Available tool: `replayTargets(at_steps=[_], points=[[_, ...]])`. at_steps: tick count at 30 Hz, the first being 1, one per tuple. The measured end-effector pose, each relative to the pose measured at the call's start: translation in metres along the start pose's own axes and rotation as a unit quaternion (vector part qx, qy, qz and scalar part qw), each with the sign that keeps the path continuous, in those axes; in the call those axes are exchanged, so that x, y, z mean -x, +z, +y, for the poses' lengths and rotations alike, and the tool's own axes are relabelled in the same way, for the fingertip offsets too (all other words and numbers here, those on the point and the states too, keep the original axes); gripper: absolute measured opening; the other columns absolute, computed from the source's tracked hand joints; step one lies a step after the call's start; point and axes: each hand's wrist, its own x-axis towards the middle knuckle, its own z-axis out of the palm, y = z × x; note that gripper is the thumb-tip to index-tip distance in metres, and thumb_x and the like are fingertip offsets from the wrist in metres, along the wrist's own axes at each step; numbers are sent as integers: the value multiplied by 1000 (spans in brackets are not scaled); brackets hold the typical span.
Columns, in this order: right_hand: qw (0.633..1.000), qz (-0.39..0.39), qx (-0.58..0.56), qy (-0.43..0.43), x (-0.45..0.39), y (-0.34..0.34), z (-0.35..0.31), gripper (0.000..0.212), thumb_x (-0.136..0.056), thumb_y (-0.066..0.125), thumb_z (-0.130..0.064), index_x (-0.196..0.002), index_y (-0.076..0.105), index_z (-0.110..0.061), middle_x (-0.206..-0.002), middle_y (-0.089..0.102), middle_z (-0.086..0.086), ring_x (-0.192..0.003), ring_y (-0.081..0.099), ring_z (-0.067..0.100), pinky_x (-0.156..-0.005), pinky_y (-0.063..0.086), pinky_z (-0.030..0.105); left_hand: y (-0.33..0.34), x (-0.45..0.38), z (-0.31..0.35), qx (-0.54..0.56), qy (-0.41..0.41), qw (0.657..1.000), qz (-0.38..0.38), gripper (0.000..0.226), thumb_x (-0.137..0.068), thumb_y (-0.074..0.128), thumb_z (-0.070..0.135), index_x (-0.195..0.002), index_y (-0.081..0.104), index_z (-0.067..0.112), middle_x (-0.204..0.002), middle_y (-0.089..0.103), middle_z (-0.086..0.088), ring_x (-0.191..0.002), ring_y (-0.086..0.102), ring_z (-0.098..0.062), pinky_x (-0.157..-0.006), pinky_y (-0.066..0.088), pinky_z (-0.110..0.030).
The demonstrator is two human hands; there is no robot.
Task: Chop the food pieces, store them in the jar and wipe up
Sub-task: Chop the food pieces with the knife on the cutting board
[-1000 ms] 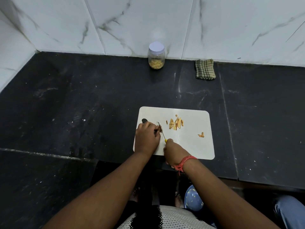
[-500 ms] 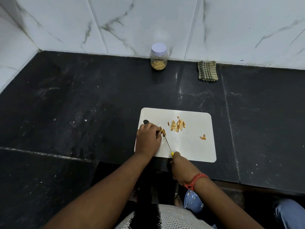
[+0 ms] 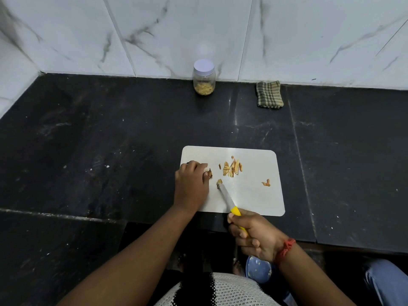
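Observation:
A white cutting board lies on the black counter. On it sits a small heap of cut yellowish food strips, one loose piece to the right, and a cut piece at the knife's tip. My left hand rests on the board's left part and pinches a brown food piece under its fingertips. My right hand grips the yellow handle of a knife, just off the board's front edge, blade pointing up-left. A closed jar with a white lid, partly filled, stands by the back wall.
A folded green checked cloth lies against the wall to the right of the jar. White marble tiles back the counter. A blue round object shows below the counter edge near my body.
My right hand has drawn back toward me, off the board's front edge, pulling the knife away from my left fingers. A small cut piece now lies at the blade tip.

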Motion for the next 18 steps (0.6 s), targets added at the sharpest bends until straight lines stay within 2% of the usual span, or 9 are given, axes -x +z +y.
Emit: replayTargets(at_steps=[3, 6, 11, 18], points=[[997, 40, 54, -43, -3, 0, 0, 10, -103, 47, -23, -96, 44, -15, -56, 35, 5, -30, 19, 9, -37, 21, 9, 0, 11, -3, 0, 55, 998, 19, 16, -90, 64, 18, -105, 67, 20, -103, 60, 2, -96, 52, -23, -81, 42, -40], [994, 52, 79, -49, -7, -1, -1, 11, -103, 45, -23, -96, 42, -16, -56, 36, 5, -30, 19, 9, -37, 21, 9, 5, 21, -4, 0, 113, 994, 2, 22, -91, 61, 29, -109, 67, 21, -107, 60, 3, -98, 52, -21, -83, 43, -43], [999, 18, 45, -12, -9, -4, 0, 17, -103, 47, -23, -88, 50, -14, -57, 33, 5, -30, 19, 8, -36, 20, 8, 11, 21, -2, -24, 115, 993, -9, 16, -92, 63, 36, -101, 68, 24, -109, 60, 5, -98, 51, -20, -81, 39, -40], [1000, -11, 12, 5, -9, -10, -1, 18, -102, 48, -22, -87, 54, -12, -56, 32, 5, -29, 20, 7, -34, 21, 8, 16, 20, -5, -35, 121, 992, -12, 5, -88, 72, 27, -91, 70, 23, -105, 63, 5, -91, 53, -21, -76, 37, -39]])
